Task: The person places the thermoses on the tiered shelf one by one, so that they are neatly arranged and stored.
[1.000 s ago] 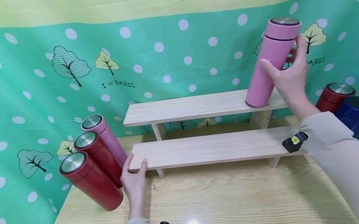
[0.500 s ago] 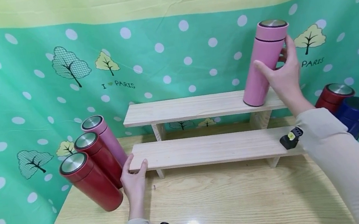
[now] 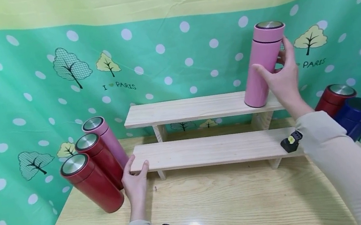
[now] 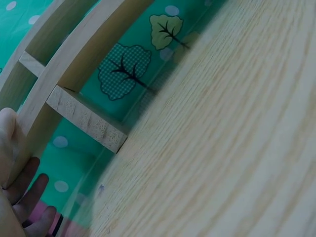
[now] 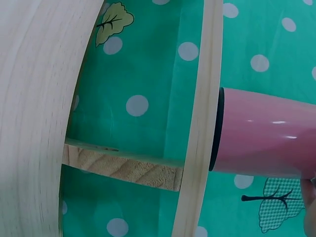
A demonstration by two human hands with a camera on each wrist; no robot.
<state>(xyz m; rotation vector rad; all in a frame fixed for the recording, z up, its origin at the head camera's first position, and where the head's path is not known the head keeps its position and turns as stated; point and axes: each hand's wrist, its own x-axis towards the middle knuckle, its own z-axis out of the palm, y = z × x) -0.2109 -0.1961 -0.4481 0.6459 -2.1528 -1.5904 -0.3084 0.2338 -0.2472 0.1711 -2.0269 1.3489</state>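
Note:
My right hand grips a pink thermos flask around its middle, thumb at the front. The flask's dark base meets the upper shelf board near its right end, as the right wrist view also shows; it leans slightly right in the head view. At the left end of the lower shelf board, my left hand holds the corner. In the left wrist view the thumb lies on one side of the board and the fingers on the other.
Left of the shelf stand two red flasks and another pink flask. To the right, a red flask and a blue one are partly behind my right sleeve. A polka-dot cloth hangs behind the wooden table.
My right hand and the pink flask have shifted left, and the flask has tipped closer to upright, its base staying at the upper board. The left hand has not visibly moved.

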